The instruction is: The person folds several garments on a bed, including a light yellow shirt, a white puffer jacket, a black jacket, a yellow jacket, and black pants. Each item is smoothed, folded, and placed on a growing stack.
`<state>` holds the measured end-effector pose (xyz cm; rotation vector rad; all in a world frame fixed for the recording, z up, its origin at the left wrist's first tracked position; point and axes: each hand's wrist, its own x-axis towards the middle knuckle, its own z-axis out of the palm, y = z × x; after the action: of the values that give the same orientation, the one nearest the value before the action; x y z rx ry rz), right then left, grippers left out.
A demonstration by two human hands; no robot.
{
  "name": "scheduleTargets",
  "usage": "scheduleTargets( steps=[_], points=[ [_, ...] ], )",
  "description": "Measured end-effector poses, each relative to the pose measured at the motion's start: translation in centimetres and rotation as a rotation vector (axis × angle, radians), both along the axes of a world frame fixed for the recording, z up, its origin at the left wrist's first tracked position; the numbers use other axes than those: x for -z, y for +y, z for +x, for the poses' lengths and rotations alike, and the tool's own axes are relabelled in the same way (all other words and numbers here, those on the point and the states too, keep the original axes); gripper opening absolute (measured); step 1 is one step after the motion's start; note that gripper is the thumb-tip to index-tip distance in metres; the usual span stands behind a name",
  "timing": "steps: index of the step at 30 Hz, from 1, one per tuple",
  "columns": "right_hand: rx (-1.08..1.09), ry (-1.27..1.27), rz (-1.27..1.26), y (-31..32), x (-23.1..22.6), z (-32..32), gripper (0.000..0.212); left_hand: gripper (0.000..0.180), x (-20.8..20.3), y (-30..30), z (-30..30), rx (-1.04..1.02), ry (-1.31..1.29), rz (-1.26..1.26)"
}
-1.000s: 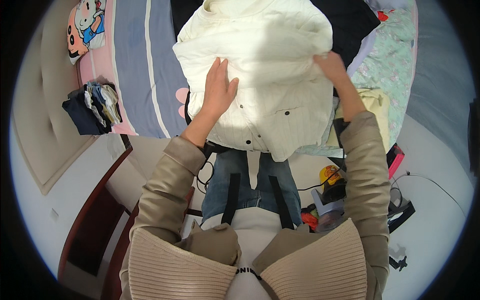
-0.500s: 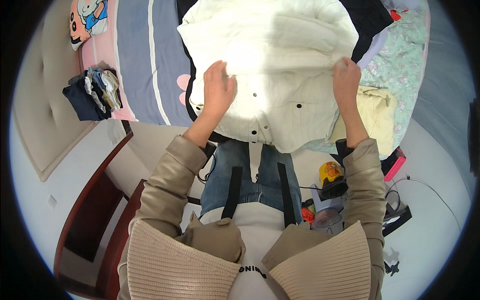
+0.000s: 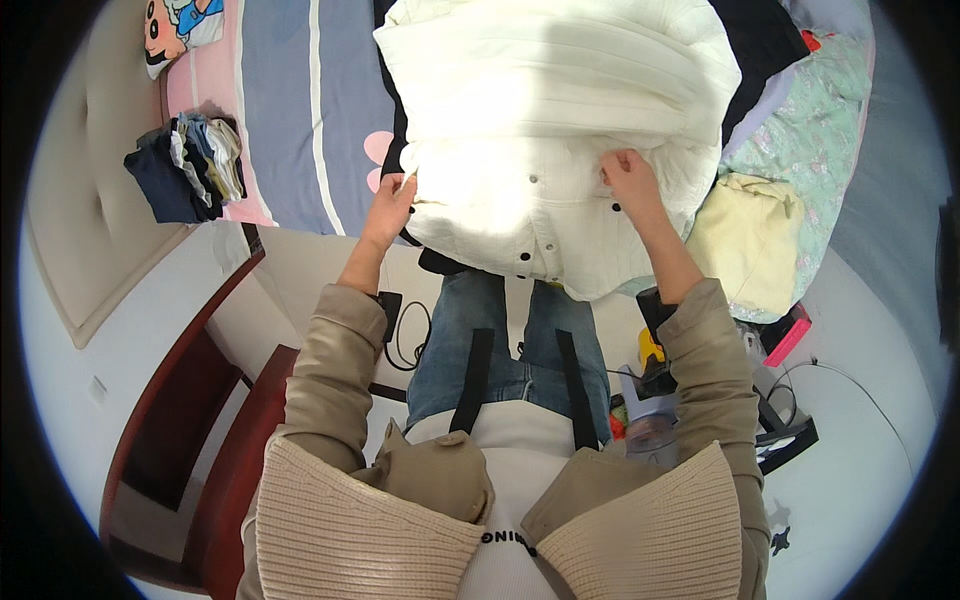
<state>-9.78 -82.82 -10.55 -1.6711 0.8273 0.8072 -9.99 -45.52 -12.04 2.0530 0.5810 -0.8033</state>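
Observation:
A white jacket [image 3: 480, 190] with dark and metal snap buttons lies spread out, its lower edge hanging over the near side of the bed. Its left edge is pinched in my left hand [image 3: 390, 208], which lifts a small fold there. My right hand [image 3: 632, 182] rests on the jacket right of the middle, fingers curled down and closed on the cloth; the fingertips are partly hidden. Beneath the jacket a black garment [image 3: 765, 45] sticks out on both sides. Bright light falls on the left half of the white cloth, with shadow across the right.
Folded clothes [image 3: 185, 165] stand in a pile at the bed's left corner. A pale yellow garment [image 3: 745, 240] lies right of the jacket on a green floral cloth [image 3: 825, 130]. A cartoon cushion [image 3: 185, 30] is far left. A dark red wooden piece of furniture [image 3: 180, 400] stands lower left.
My left hand has moved left and down to the jacket's edge. My right hand has moved left, in from the right edge. The whole view has shifted slightly.

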Motion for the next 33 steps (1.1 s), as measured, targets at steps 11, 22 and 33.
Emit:
scheduleTargets(
  steps=[11,22,33],
  points=[
    [-0.264,-0.508,-0.689,0.6,4.3,1.3,0.054,0.031,-0.8,1.5,-2.2,0.133,-0.029,0.197],
    [-0.083,-0.504,-0.412,-8.4,-2.2,3.8,0.024,0.024,-2.4,-2.0,0.6,0.152,-0.428,0.257],
    [-0.641,-0.691,-0.825,-9.8,-1.6,9.7,0.05,0.02,-4.6,-14.2,0.4,0.262,-0.251,-0.202]
  ],
)
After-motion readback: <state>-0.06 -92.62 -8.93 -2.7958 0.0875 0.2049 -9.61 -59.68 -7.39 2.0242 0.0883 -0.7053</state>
